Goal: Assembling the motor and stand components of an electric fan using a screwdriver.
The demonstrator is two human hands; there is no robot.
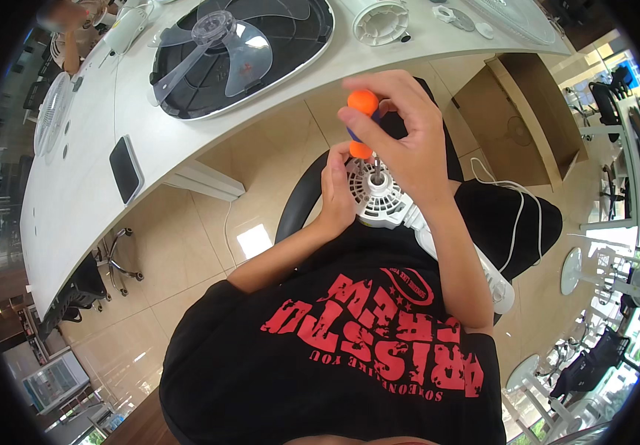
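Note:
A white fan motor housing (pixel 381 206) with a slotted round face and a metal shaft rests on my lap, its white neck (pixel 439 248) running down to the right. Along the housing's left edge, my left hand (pixel 338 194) grips it, thumb side up. Above it, my right hand (pixel 410 137) has its fingers around an orange and blue screwdriver (pixel 362 102), held upright over the slotted face. The tip is near the shaft; whether it sits in a screw I cannot make out. A white power cord (pixel 516 222) loops beside my right leg.
On the white table (pixel 86 230) lie a transparent fan blade (pixel 249 55) on a black round base, a phone (pixel 126 169), a white cylindrical part (pixel 381 24) and fan grilles (pixel 53 111). An open cardboard box (pixel 509 130) stands on the floor. Another person's arm (pixel 71 52) shows far left.

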